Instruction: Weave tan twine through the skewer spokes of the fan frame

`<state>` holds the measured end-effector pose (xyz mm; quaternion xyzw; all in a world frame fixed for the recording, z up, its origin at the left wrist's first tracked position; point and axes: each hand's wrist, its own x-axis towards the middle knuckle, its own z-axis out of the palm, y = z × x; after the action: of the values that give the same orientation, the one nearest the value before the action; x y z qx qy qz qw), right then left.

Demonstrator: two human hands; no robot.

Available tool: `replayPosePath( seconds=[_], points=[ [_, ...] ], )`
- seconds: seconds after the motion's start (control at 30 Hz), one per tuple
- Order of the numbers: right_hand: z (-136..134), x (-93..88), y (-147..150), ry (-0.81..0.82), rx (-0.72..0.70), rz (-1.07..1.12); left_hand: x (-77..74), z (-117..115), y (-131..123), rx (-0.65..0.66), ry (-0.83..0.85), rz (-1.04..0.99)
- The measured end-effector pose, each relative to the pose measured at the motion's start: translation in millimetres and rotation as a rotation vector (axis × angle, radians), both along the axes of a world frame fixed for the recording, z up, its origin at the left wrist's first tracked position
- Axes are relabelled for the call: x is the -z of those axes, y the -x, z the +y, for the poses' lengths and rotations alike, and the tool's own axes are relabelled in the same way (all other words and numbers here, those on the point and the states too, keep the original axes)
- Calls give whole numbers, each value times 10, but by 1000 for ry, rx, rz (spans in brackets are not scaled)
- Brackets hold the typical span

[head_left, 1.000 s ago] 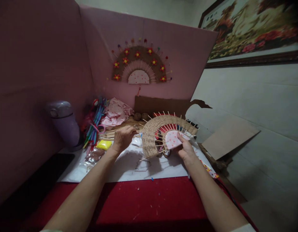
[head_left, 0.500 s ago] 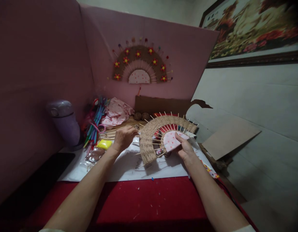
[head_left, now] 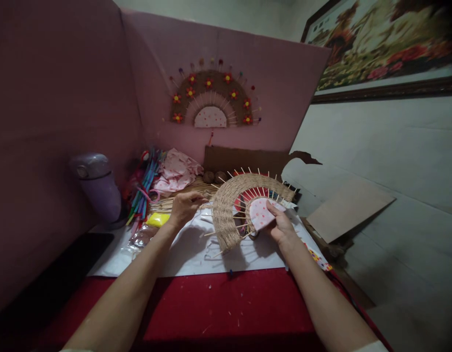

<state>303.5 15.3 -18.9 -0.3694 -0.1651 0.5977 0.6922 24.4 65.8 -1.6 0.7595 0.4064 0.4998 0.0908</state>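
Observation:
A half-round fan of woven tan cord (head_left: 226, 210) on thin sticks is held tilted above the white sheet. Its centre is a half disc (head_left: 259, 214) of white cloth with pink dots. My right hand (head_left: 282, 227) grips that half disc, thumb on top and fingers behind. To the left of the woven band, my left hand (head_left: 187, 208) is pinched near the stick tips; whatever lies between its fingertips is too small to make out.
A finished fan with red flowers (head_left: 209, 83) hangs on the pink panel. A purple bottle (head_left: 101, 190), coloured pipe cleaners (head_left: 147, 178), dotted cloth (head_left: 178, 168) and a yellow packet (head_left: 158, 219) stand left. Brown cardboard (head_left: 244, 159) lies behind, a grey board (head_left: 350, 210) right.
The woven fan has turned and shifted slightly in my right hand, its lower left end a little further right. My left hand stays pinched beside it, with its fingertips barely moved.

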Motion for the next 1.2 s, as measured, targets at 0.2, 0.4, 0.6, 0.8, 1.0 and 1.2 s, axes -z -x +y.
replayPosePath(
  seconds=[0.2, 0.4, 0.6, 0.8, 1.0, 1.2],
  points=[
    [-24, -47, 33, 44, 22, 30, 127, 80, -37, 110, 144, -127],
    [-40, -46, 42, 33, 0, 14, 172, 119, -55, 169, 222, -191],
    [-53, -65, 68, 63, 8, 7, 180, 141, -34, 166, 256, -178],
    [-89, -115, 112, 145, -12, -52, 81, 81, 25, 3, 102, -5],
    [-98, -135, 116, 182, -33, -95, -31, -20, 44, -170, -105, 291],
    [-72, -98, 90, 190, -76, -102, -38, -34, 34, -170, -170, 333]
  ],
)
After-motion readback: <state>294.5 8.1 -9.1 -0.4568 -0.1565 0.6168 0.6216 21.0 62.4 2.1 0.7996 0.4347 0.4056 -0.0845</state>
